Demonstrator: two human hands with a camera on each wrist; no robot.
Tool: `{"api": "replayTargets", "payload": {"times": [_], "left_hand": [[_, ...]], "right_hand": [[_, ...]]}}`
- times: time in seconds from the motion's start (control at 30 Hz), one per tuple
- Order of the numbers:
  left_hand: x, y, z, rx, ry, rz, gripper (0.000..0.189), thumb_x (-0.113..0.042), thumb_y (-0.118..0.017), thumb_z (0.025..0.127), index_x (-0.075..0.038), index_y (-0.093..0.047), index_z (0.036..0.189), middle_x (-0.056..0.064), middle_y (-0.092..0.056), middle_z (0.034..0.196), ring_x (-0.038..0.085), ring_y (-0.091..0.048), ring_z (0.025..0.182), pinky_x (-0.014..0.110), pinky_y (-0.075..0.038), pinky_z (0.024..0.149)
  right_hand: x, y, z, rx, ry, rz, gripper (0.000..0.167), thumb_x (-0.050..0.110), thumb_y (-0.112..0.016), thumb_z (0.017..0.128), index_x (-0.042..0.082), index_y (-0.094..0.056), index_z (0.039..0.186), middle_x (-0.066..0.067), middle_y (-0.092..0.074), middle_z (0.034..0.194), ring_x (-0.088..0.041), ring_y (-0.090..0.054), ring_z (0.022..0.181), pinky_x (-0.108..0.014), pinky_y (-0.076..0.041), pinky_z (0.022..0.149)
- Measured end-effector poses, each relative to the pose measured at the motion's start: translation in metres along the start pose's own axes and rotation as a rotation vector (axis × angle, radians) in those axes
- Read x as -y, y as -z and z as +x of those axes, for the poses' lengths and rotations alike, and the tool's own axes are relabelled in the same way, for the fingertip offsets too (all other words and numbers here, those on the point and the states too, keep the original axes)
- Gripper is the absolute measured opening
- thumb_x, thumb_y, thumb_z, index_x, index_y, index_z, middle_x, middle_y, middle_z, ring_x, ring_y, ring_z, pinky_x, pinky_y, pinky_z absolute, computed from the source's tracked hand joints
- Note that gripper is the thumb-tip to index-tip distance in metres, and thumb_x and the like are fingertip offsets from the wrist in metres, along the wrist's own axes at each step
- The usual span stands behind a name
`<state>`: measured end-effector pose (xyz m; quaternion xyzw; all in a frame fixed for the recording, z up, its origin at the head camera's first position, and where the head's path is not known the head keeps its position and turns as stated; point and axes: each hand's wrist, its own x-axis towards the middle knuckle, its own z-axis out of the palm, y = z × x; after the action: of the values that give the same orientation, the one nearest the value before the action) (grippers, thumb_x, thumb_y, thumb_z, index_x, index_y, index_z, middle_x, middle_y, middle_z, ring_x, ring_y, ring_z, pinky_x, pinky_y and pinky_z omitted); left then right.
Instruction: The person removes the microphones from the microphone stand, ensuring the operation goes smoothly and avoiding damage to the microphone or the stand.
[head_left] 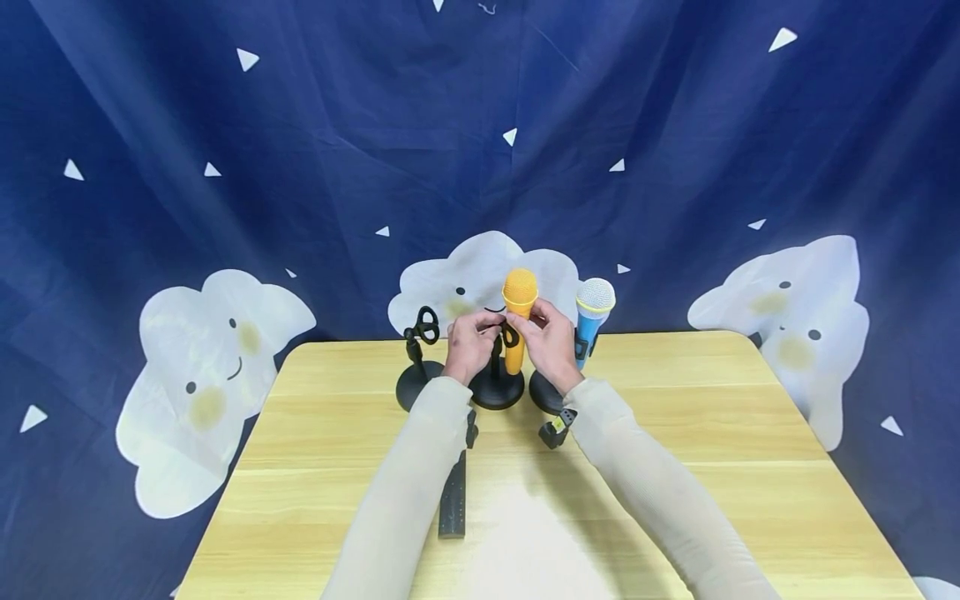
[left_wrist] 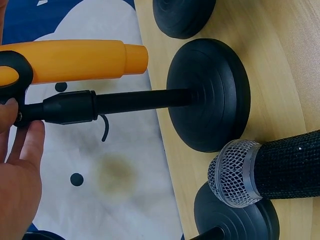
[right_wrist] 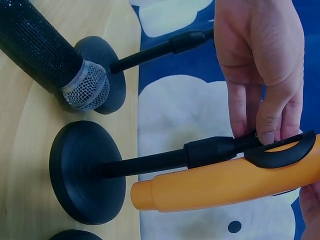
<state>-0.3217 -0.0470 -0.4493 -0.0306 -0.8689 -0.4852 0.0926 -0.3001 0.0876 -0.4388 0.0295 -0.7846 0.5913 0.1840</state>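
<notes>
In the head view, the right hand (head_left: 551,340) pinches the orange, plastic-looking microphone with rounded mesh head (head_left: 516,346) above the black, round-based stand (head_left: 498,390); the left hand (head_left: 471,343) pinches the stand's top. In the left wrist view, the handle (left_wrist: 80,61) seems to pass through the black ring-shaped clip (left_wrist: 24,75). In the right wrist view, it looks smooth, probably light, stiff, slightly slippery; best held below the head.
</notes>
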Motion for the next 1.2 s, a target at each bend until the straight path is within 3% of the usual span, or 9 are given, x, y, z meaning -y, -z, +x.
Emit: {"api": "replayTargets", "payload": {"times": [1.2], "left_hand": [[0.0012, -0.0018, -0.0018, -0.032, -0.024, 0.01, 0.012, -0.008, -0.075, 0.09, -0.015, -0.082, 0.098, 0.001, -0.077, 0.1, 0.019, -0.07, 0.102, 0.036, -0.053, 0.093]], "right_hand": [[0.0035, 0.0025, 0.0025, 0.034, 0.025, 0.025, 0.027, 0.013, -0.075, 0.091, -0.001, -0.069, 0.114, -0.017, -0.071, 0.11, -0.031, -0.067, 0.108, -0.037, -0.054, 0.096]]}}
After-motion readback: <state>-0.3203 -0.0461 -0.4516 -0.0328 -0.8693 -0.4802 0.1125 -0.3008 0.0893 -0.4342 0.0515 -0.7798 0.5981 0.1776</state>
